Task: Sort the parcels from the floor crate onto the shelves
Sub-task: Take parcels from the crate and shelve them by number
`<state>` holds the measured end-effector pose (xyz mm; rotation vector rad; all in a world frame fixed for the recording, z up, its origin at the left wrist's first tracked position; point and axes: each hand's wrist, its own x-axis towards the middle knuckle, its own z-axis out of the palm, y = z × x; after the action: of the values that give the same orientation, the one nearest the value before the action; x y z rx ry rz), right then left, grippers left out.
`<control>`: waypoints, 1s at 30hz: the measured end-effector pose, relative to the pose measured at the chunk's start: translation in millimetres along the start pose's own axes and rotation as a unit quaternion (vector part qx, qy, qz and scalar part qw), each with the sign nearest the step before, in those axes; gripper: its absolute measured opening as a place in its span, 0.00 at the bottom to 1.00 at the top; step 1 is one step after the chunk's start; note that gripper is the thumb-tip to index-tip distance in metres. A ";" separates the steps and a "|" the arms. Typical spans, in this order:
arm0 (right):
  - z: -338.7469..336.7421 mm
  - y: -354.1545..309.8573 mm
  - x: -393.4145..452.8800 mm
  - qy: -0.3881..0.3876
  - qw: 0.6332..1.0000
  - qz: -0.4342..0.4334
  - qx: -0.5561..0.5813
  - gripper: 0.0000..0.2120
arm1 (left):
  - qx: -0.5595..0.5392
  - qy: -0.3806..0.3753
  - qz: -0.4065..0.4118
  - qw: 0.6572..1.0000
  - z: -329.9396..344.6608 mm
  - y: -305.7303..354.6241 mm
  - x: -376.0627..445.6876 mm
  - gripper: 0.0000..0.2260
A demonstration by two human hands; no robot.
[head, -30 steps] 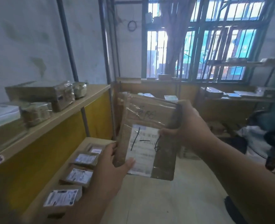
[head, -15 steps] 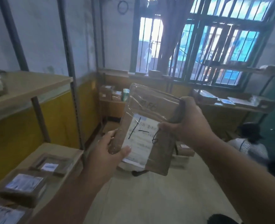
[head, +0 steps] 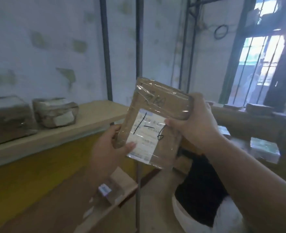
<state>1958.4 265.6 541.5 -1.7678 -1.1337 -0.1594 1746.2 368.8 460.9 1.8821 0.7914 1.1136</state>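
I hold flat brown tape-wrapped cardboard parcel (head: pixel 155 121) | left hand (head: pixel 108 148) pinches lower-left edge | right hand (head: pixel 194 121) clamps right edge | likely light, stiff, slick film: grip edges.

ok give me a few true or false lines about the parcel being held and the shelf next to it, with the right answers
1. Both hands hold the parcel. True: the left hand grips its lower left edge, the right hand its right side.
2. The parcel's label bears a handwritten "1-6". True.
3. The parcel lies flat on the shelf. False: it is held up in the air, in front of the shelf.
4. The shelf to the left holds nothing. False: a taped bundle and a larger box sit on it.
5. The parcel is wrapped in clear tape. True.
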 end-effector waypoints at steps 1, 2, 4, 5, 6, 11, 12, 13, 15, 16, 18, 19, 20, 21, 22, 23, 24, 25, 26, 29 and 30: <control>5.3 -4.4 16.0 0.001 1.000 -0.013 0.015 0.43 | 0.022 0.010 0.011 1.000 -7.5 6.1 13.9 0.18; 10.4 -9.5 32.7 0.002 0.999 -0.022 0.028 0.43 | 0.039 0.021 0.020 0.999 -14.4 12.6 28.2 0.17; 18.9 -18.6 65.8 0.009 0.998 -0.036 0.057 0.44 | 0.064 0.050 0.042 0.996 -24.4 23.5 57.8 0.16; 22.9 -21.3 81.7 0.011 0.997 -0.043 0.070 0.44 | 0.074 0.067 0.050 0.994 -26.7 26.2 70.7 0.16; 27.3 -24.6 96.3 0.010 0.995 -0.051 0.080 0.44 | 0.084 0.083 0.052 0.992 -27.8 27.7 82.0 0.17; 58.0 -29.1 162.9 -0.048 0.991 -0.091 0.090 0.43 | 0.120 0.146 0.017 0.982 -33.1 15.7 123.5 0.21; 68.5 -28.7 176.1 -0.064 0.989 -0.101 0.092 0.43 | 0.122 0.166 0.006 0.978 -33.9 12.4 131.0 0.21; 79.9 -29.3 189.3 -0.077 0.986 -0.112 0.095 0.44 | 0.125 0.188 -0.004 0.974 -34.6 9.0 138.8 0.21; 107.3 -30.3 217.0 -0.102 0.980 -0.136 0.106 0.47 | 0.122 0.227 -0.014 0.966 -36.2 -1.0 152.8 0.19; 122.4 -32.2 228.9 -0.115 0.976 -0.149 0.113 0.48 | 0.118 0.244 -0.018 0.962 -36.7 -6.0 158.5 0.18; 149.5 -36.9 252.1 -0.146 0.967 -0.175 0.117 0.48 | 0.119 0.276 -0.036 0.953 -35.9 -14.8 168.7 0.16; 162.4 -39.1 263.6 -0.165 0.961 -0.190 0.111 0.47 | 0.131 0.292 -0.051 0.946 -34.4 -18.5 173.5 0.15; 174.5 -41.6 273.4 -0.187 0.955 -0.203 0.104 0.46 | 0.150 0.308 -0.068 0.937 -33.4 -21.3 177.7 0.14; 185.9 -45.0 280.5 -0.211 0.948 -0.213 0.102 0.44 | 0.170 0.323 -0.087 0.927 -32.4 -22.9 181.1 0.13; 197.3 -49.0 286.2 -0.228 0.941 -0.225 0.106 0.42 | 0.187 0.337 -0.103 0.917 -32.3 -23.7 184.0 0.13; 207.6 -53.6 290.1 -0.237 0.935 -0.238 0.111 0.40 | 0.202 0.353 -0.116 0.906 -32.7 -23.7 186.7 0.13; 217.7 -57.7 292.7 -0.243 0.930 -0.250 0.116 0.38 | 0.219 0.366 -0.128 0.895 -32.4 -21.9 188.6 0.14; 227.2 -61.5 294.2 -0.251 0.924 -0.259 0.124 0.36 | 0.241 0.376 -0.142 0.883 -32.8 -20.1 190.5 0.16; 236.2 -64.7 295.5 -0.263 0.918 -0.265 0.137 0.35 | 0.258 0.384 -0.157 0.872 -33.6 -17.4 192.1 0.17; 258.8 -71.2 300.8 -0.290 0.901 -0.271 0.176 0.31 | 0.266 0.408 -0.172 0.856 -38.9 -11.6 194.5 0.18; 265.3 -72.6 302.9 -0.300 0.898 -0.267 0.181 0.30 | 0.266 0.411 -0.176 0.854 -40.7 -9.7 195.9 0.18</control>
<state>1974.5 665.7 625.6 -1.1535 -1.9445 0.2803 1790.4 545.6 544.1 1.4987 2.0149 1.5687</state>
